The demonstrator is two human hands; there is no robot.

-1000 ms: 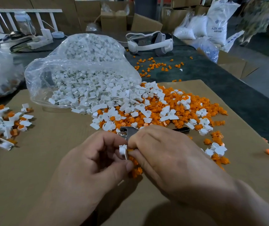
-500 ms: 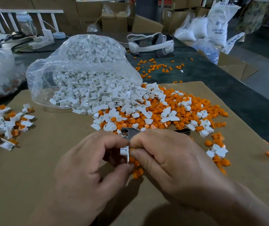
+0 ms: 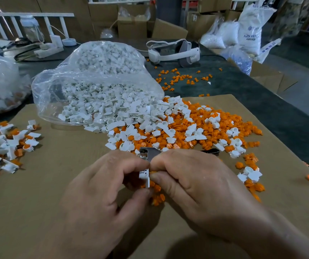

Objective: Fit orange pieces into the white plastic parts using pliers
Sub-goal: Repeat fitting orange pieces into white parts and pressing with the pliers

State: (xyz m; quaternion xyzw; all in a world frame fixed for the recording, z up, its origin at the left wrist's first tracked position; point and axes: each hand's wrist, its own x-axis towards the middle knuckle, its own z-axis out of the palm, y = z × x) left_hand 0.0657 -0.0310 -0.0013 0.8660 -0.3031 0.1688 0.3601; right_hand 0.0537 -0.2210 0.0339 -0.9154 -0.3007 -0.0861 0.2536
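Observation:
My left hand (image 3: 101,195) pinches a small white plastic part (image 3: 144,174) between thumb and forefinger, low in the middle of the view. My right hand (image 3: 193,186) meets it from the right, its fingertips pinching an orange piece (image 3: 153,172) against the part; most of that piece is hidden. The pliers (image 3: 147,153) lie just behind my hands. Their metal head and a black handle tip (image 3: 210,151) show, and my right hand covers the middle. A mixed heap of orange pieces (image 3: 206,128) and white parts (image 3: 150,118) spreads beyond.
Everything sits on a brown cardboard sheet (image 3: 56,184). A clear bag of white parts (image 3: 97,81) lies open at the back left. Several assembled white-and-orange parts (image 3: 9,144) lie at the left edge. A white headset (image 3: 174,51) and loose orange pieces (image 3: 179,77) are on the dark table behind.
My hands stay together around the white part and have shifted only slightly. The part has turned a little between my fingers. The pliers have not moved.

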